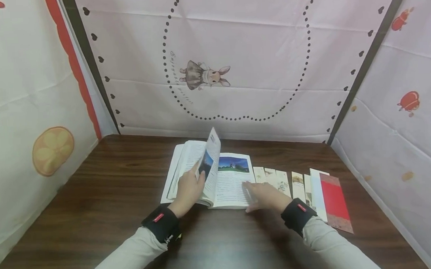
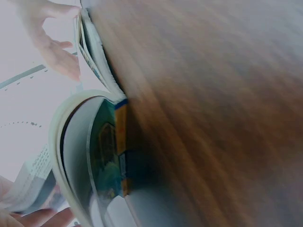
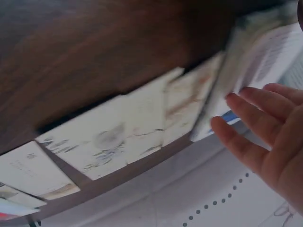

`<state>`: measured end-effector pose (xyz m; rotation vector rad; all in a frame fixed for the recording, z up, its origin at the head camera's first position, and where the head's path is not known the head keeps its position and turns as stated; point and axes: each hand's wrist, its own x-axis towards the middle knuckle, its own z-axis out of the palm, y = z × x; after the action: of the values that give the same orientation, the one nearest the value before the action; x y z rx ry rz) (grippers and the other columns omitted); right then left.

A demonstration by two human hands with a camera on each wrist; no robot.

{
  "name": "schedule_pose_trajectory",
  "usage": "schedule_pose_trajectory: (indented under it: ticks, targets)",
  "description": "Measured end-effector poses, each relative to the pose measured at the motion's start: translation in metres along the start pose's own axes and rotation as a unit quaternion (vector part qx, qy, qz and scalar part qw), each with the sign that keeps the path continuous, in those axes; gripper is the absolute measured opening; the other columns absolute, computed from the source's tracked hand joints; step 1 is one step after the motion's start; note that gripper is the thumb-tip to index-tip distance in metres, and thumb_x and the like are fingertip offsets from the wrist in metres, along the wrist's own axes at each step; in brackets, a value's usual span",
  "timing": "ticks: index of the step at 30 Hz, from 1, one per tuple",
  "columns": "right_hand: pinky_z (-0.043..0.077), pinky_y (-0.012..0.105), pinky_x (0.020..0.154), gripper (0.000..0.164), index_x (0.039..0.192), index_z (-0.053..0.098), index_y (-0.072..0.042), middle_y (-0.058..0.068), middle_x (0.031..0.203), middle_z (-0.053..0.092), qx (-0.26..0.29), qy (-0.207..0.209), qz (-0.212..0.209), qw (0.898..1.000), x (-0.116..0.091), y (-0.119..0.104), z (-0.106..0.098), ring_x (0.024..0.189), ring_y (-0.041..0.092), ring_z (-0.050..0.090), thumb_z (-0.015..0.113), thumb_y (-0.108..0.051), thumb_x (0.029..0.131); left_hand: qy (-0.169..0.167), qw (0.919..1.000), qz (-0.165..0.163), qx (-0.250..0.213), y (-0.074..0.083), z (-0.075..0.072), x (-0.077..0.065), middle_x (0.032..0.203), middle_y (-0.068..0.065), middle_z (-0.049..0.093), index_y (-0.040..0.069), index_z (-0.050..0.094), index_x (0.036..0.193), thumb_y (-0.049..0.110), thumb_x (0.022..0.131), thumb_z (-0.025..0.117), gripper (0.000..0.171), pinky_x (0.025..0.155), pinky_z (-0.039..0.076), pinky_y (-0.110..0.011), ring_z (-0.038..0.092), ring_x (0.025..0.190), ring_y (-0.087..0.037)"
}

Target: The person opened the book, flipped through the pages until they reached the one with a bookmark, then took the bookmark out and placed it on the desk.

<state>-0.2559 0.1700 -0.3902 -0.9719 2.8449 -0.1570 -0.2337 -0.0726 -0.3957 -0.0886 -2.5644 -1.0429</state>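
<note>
An open book (image 1: 233, 189) with a landscape photo on its right page lies on the table. My left hand (image 1: 189, 189) pinches a raised page (image 1: 212, 158) between thumb and fingers; in the left wrist view this hand (image 2: 35, 218) shows at the lower left corner, with the book's curved cover and spine (image 2: 121, 146) beside it. At the book's right edge rests my right hand (image 1: 266, 196), its fingers fairly straight. In the right wrist view the fingers (image 3: 251, 118) of that hand spread over the book's edge and grip nothing visible.
Right of the book lie several pale illustrated bookmarks (image 1: 283, 183) in a row, partly behind the right hand. Farther right is a red and white card or folder (image 1: 334, 197). Printed cloth walls (image 1: 255, 62) enclose the dark wooden table (image 1: 107, 201) at the back and sides.
</note>
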Motion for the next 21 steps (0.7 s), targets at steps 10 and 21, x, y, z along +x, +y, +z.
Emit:
schedule_pose_trajectory:
  ticks: [10,21]
  targets:
    - [0.050,0.041,0.088,0.054,0.117,0.062,-0.005,0.013,0.110,0.068,0.016,-0.012,-0.029,0.999,0.006,0.009,0.003,0.095,0.027,0.064,0.080,-0.029,0.072,-0.027,0.9752,0.101,0.195,-0.013,-0.002,-0.003,0.158,-0.021,-0.003,0.031,0.020,0.150,-0.018,0.074,0.057,0.098,0.106,0.007,-0.074,-0.009,0.141,-0.050]
    - [0.051,0.038,0.086,0.041,0.118,0.063,-0.004,0.011,0.105,0.069,0.048,-0.054,-0.033,0.997,0.009,0.015,-0.002,0.089,0.021,0.062,0.073,-0.021,0.081,-0.204,0.9240,0.187,0.264,-0.013,-0.005,-0.009,0.147,-0.019,0.039,0.016,0.049,0.138,-0.001,0.090,0.054,0.051,0.097,0.040,-0.062,0.036,0.132,-0.048]
